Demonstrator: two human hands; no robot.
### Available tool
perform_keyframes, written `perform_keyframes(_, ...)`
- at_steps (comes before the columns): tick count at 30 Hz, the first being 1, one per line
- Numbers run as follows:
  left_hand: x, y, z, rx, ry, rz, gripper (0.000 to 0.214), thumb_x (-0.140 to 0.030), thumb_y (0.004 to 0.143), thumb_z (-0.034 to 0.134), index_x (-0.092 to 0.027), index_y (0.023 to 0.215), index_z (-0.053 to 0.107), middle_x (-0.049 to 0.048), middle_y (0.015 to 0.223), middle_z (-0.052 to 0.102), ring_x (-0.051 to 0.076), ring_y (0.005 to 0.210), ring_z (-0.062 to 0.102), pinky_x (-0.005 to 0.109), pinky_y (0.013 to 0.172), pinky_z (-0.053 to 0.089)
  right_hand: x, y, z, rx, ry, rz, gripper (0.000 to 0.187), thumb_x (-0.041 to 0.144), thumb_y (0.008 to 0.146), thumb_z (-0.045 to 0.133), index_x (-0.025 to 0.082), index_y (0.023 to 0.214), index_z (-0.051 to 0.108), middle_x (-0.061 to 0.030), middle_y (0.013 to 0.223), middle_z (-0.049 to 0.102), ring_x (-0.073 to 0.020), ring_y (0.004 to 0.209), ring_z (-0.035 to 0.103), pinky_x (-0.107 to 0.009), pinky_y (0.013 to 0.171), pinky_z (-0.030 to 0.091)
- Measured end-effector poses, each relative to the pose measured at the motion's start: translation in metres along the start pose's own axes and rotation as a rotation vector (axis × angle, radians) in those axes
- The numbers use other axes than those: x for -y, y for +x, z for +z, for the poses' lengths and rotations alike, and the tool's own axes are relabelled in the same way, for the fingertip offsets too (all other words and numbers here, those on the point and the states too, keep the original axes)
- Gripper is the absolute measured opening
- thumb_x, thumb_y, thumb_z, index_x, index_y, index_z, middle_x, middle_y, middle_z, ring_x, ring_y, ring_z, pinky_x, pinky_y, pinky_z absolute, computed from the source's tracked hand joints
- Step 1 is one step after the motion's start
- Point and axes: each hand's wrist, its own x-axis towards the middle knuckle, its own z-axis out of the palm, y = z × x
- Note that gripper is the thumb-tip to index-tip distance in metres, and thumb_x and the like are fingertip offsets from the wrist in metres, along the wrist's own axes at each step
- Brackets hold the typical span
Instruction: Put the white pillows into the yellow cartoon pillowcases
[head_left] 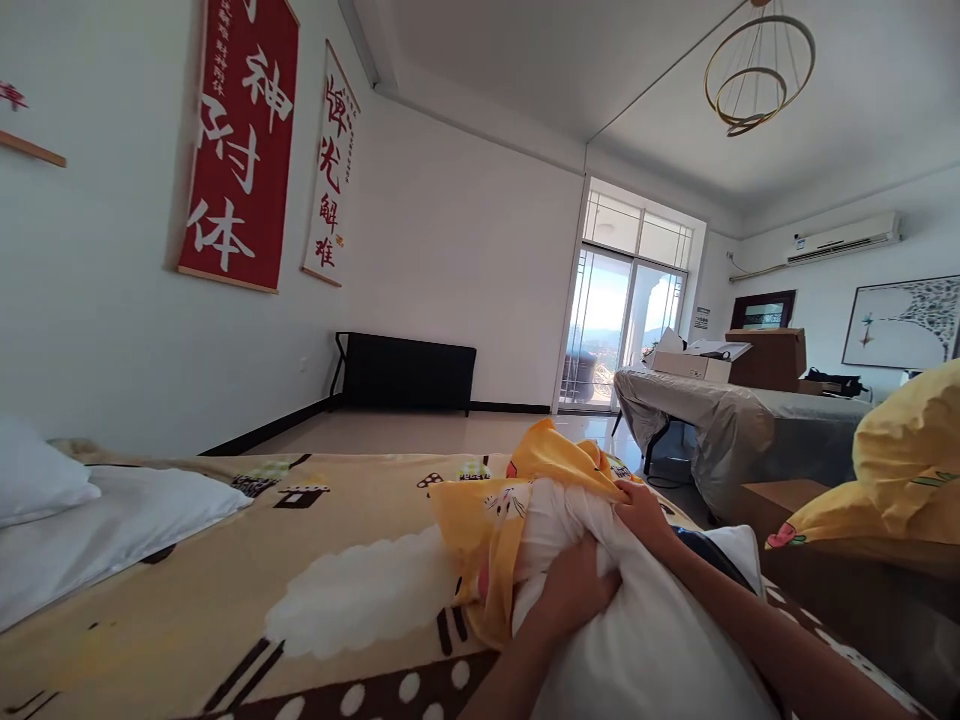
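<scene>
A white pillow (pixel 637 650) lies in front of me, its far end inside the mouth of a yellow pillowcase (pixel 480 520) printed with a cat face. My left hand (pixel 577 580) is closed on the pillow's bunched white cloth. Beyond it, my right hand (pixel 643 515) grips the yellow pillowcase at its opening, next to the pillow. Part of the right hand's fingers is hidden by the cloth. Under all this spreads a beige blanket (pixel 360 500) with a cloud shape and a dotted brown border.
White pillows (pixel 135 510) rest on the blanket at the left. A stuffed yellow pillow (pixel 900 480) sits at the right above a cardboard box (pixel 787 490). Behind stands a covered table (pixel 720 400) bearing boxes. A black folded frame (pixel 409 372) leans by the far wall.
</scene>
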Motion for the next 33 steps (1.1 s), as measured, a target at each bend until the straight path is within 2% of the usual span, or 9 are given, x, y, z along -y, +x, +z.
perform_keyframes(4, -0.017, 0.003, 0.020, 0.041, 0.104, 0.044, 0.053, -0.052, 0.083, 0.039, -0.014, 0.106, 0.066, 0.0183, 0.104, 0.068, 0.034, 0.096, 0.063, 0.048, 0.083, 0.049, 0.012, 0.001, 0.000, -0.015, 0.010, 0.010, 0.032, 0.018, 0.079, 0.034, 0.016, 0.091, 0.064, -0.0064, 0.089, 0.069, -0.0198, 0.082, 0.061, -0.025, 0.066, 0.039)
perform_keyframes(9, 0.012, 0.017, 0.023, 0.017, 0.216, -0.077, 0.040, -0.029, 0.085, 0.035, -0.012, 0.093, 0.071, 0.0200, 0.093, 0.069, 0.033, 0.090, 0.065, 0.047, 0.077, 0.049, 0.033, -0.026, -0.001, 0.033, -0.023, -0.109, 0.020, 0.017, 0.075, 0.045, 0.020, 0.085, 0.063, -0.0052, 0.086, 0.069, -0.0196, 0.082, 0.061, -0.025, 0.068, 0.034)
perform_keyframes(12, 0.019, 0.015, 0.017, -0.030, 0.231, -0.097, 0.036, -0.026, 0.084, 0.038, -0.012, 0.095, 0.069, 0.0188, 0.096, 0.069, 0.031, 0.093, 0.064, 0.044, 0.079, 0.048, 0.044, -0.041, -0.006, 0.055, -0.073, -0.189, 0.021, 0.019, 0.080, 0.044, 0.022, 0.092, 0.061, -0.0055, 0.089, 0.070, -0.0196, 0.083, 0.063, -0.026, 0.067, 0.033)
perform_keyframes(16, 0.033, -0.016, -0.011, -0.138, 0.203, -0.014, 0.039, -0.041, 0.088, 0.035, -0.022, 0.109, 0.061, 0.0094, 0.114, 0.063, 0.023, 0.107, 0.057, 0.036, 0.094, 0.043, 0.041, -0.047, -0.007, 0.072, -0.117, -0.204, 0.027, 0.035, 0.089, 0.041, 0.022, 0.107, 0.056, -0.0077, 0.096, 0.069, -0.0228, 0.087, 0.064, -0.028, 0.067, 0.035)
perform_keyframes(19, 0.067, -0.045, -0.037, -0.310, 0.213, -0.321, 0.050, -0.047, 0.090, 0.026, -0.015, 0.117, 0.053, 0.0163, 0.123, 0.055, 0.029, 0.117, 0.049, 0.044, 0.100, 0.036, 0.037, -0.047, 0.000, 0.117, -0.153, -0.198, 0.033, 0.033, 0.085, 0.047, 0.023, 0.115, 0.052, -0.0083, 0.099, 0.069, -0.0244, 0.092, 0.063, -0.028, 0.069, 0.037)
perform_keyframes(21, 0.090, -0.057, -0.044, -0.287, 0.155, -0.594, 0.051, -0.049, 0.086, 0.035, -0.009, 0.113, 0.052, 0.0214, 0.115, 0.059, 0.034, 0.109, 0.055, 0.046, 0.088, 0.043, 0.038, -0.046, 0.004, 0.132, -0.189, -0.193, 0.032, 0.026, 0.085, 0.046, 0.023, 0.116, 0.054, -0.0085, 0.098, 0.069, -0.0237, 0.091, 0.064, -0.028, 0.068, 0.037)
perform_keyframes(23, 0.101, -0.063, -0.043, -0.201, 0.105, -0.661, 0.038, -0.042, 0.084, 0.042, -0.010, 0.094, 0.059, 0.0203, 0.096, 0.066, 0.033, 0.093, 0.063, 0.041, 0.075, 0.046, 0.041, -0.044, 0.003, 0.126, -0.213, -0.191, 0.033, 0.018, 0.083, 0.045, 0.023, 0.114, 0.056, -0.0086, 0.094, 0.070, -0.0223, 0.087, 0.065, -0.027, 0.067, 0.036)
perform_keyframes(26, 0.080, -0.056, -0.034, -0.196, 0.069, -0.571, 0.030, -0.031, 0.086, 0.037, -0.015, 0.071, 0.058, 0.0151, 0.082, 0.067, 0.028, 0.084, 0.064, 0.035, 0.072, 0.044, 0.043, -0.035, -0.012, 0.085, -0.242, -0.210, 0.037, 0.013, 0.081, 0.046, 0.024, 0.114, 0.058, -0.0082, 0.092, 0.071, -0.0212, 0.084, 0.065, -0.027, 0.067, 0.037)
perform_keyframes(33, -0.027, -0.031, -0.052, -0.320, -0.063, -0.322, 0.041, -0.039, 0.091, 0.025, -0.018, 0.067, 0.051, 0.0060, 0.076, 0.062, 0.018, 0.073, 0.056, 0.029, 0.065, 0.039, 0.039, 0.012, -0.090, -0.061, -0.333, -0.359, 0.032, 0.020, 0.090, 0.040, 0.020, 0.118, 0.055, -0.0089, 0.098, 0.069, -0.0217, 0.086, 0.062, -0.028, 0.068, 0.035)
